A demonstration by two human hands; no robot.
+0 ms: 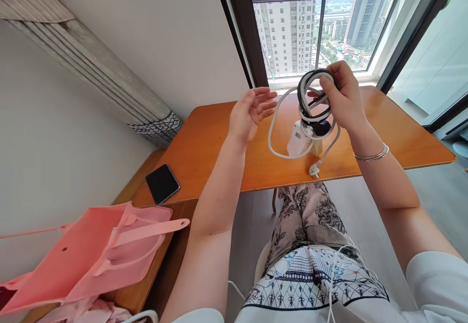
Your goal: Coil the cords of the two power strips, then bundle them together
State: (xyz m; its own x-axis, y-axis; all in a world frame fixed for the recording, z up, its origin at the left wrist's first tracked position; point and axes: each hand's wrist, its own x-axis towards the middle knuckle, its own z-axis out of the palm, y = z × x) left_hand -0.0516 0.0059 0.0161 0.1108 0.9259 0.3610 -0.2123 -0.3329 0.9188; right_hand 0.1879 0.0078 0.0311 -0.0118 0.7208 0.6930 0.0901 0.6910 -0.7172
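Observation:
In my right hand [343, 96] is a coiled cable [305, 113], black and white strands wound together, pinched between thumb and fingers above the table. A looser white loop hangs out to the left, and a white plug [314, 169] dangles below near the table's front edge. My left hand [253, 111] is raised left of that loop, fingers stretched out and holding nothing; its fingertips come close to the loop. Behind the coil are a white block-shaped item [298, 140] and a black piece [321, 128], partly hidden by the cable; whether they are attached to it I cannot tell.
The orange-brown wooden table [215, 142] stands against the window [288, 35]. On its left lies a dark phone [163, 184]. A pink bag [106, 255] with a strap sits at the lower left. A gathered curtain [109, 69] hangs by the left wall.

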